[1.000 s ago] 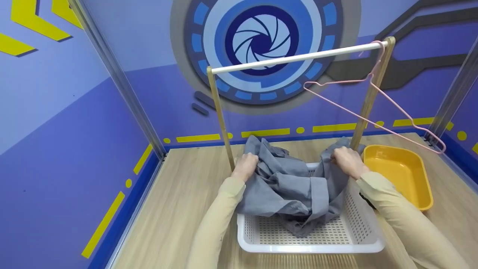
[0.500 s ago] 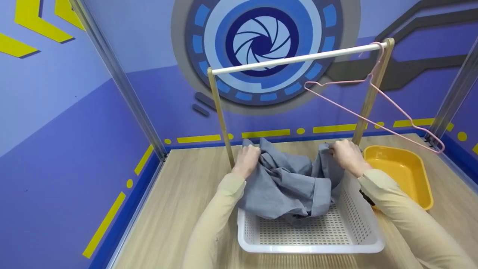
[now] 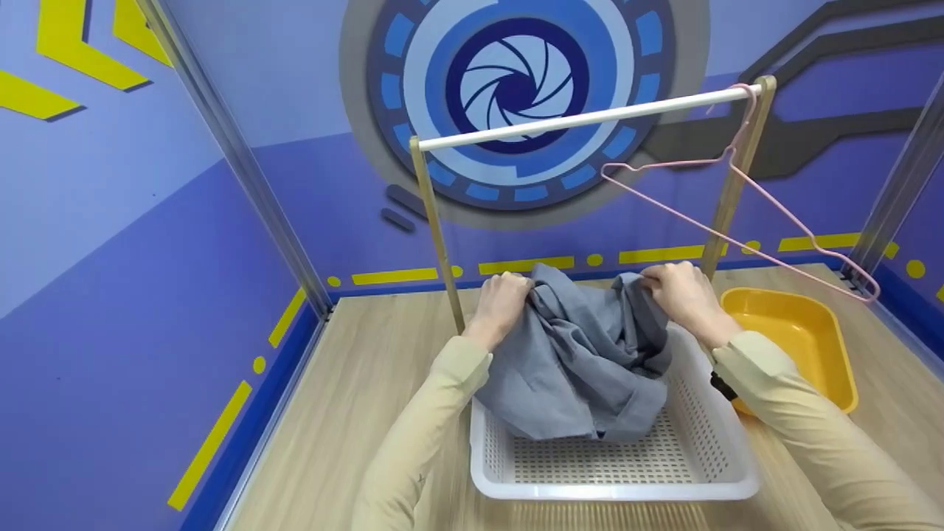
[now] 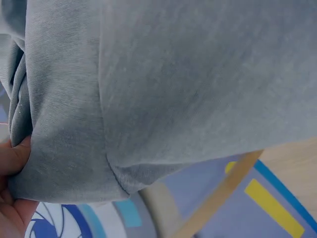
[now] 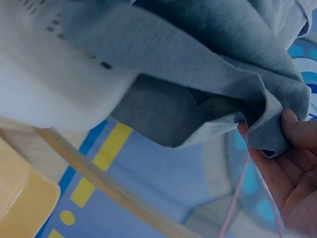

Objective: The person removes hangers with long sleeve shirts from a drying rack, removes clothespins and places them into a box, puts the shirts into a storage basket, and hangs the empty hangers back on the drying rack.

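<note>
A crumpled grey garment (image 3: 568, 369) hangs in folds above and partly inside a white perforated basket (image 3: 612, 490). My left hand (image 3: 505, 302) grips its upper left part. In the left wrist view, the thumb and fingers (image 4: 12, 158) pinch the cloth near a stitched seam. On the other side, my right hand (image 3: 682, 295) holds the upper right edge. Between thumb and fingers (image 5: 302, 134) that edge is pinched, as the right wrist view shows. The garment's exact kind is hidden by the folds.
Behind the basket stands a rack with a white rod (image 3: 590, 118) and wooden posts. A pink hanger (image 3: 708, 221) hangs at the rod's right end. To the basket's right sits a yellow tray (image 3: 804, 346). Printed panels wall the wooden table (image 3: 361, 383).
Both hands have risen, the left also shifting slightly right. The garment has been lifted with them, its lower end drawn up from the basket floor.
</note>
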A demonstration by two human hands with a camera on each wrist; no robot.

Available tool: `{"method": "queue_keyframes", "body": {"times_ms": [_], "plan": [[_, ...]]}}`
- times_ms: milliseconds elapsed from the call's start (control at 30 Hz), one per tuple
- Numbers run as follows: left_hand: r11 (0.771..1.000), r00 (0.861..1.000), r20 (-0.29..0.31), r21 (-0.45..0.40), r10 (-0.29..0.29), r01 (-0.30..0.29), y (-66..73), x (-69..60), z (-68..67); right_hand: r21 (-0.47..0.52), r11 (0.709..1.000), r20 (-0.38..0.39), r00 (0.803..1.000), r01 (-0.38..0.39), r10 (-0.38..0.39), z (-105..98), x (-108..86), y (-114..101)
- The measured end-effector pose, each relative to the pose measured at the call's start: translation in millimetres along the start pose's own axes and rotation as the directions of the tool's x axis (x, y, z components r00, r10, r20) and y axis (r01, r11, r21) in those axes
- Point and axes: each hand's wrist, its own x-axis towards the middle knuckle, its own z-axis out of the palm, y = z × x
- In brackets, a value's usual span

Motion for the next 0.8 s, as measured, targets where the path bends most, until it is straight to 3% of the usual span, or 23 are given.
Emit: {"method": "queue_keyframes", "body": {"times_ms": [267, 533, 800], "plan": [[0.996, 0.994, -0.069, 0.000, 0.089, -0.089, 8.2, 5.5, -15.0, 0.029, 0.997, -0.081, 0.994, 0.076, -0.074, -14.4, -0.3, -15.6], [0.979, 0.971, -0.139, -0.032, 0.193, -0.199, 20.5, 6.3, -25.8, 0.089, 0.983, -0.131, 0.980, 0.163, -0.151, -21.1, -5.3, -36.5], [0.973, 0.963, -0.165, -0.046, 0.215, -0.225, 22.5, 3.4, -35.0, 0.138, 0.966, -0.173, 0.966, 0.219, -0.195, -28.0, -11.2, -50.1]]}}
